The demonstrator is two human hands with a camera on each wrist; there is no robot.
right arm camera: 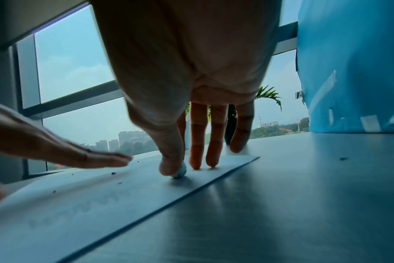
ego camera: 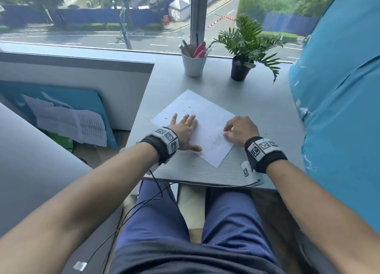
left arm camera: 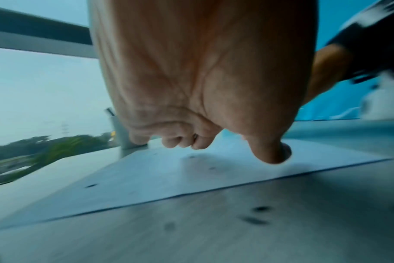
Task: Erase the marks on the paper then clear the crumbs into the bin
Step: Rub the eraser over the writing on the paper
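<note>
A white sheet of paper [ego camera: 202, 113] lies askew on the grey desk [ego camera: 257, 113]. Faint pencil marks [right arm camera: 79, 210] run along its near right part. My left hand [ego camera: 186, 129] lies flat on the sheet with fingers spread and presses it down; its palm fills the left wrist view [left arm camera: 202, 89]. At the sheet's right edge, my right hand [ego camera: 236, 129] pinches a small white eraser [right arm camera: 180, 172] between thumb and forefinger, its tip on the paper. Dark crumbs [right arm camera: 112, 173] dot the paper, and more crumbs [left arm camera: 254, 220] lie on the desk. No bin shows in any view.
At the back of the desk stand a white cup of pens [ego camera: 193, 64] and a potted plant [ego camera: 239, 67], in front of the window. A large blue covered shape [ego camera: 339, 109] crowds the desk's right side. Left of the desk a partition drops to loose papers [ego camera: 82, 127].
</note>
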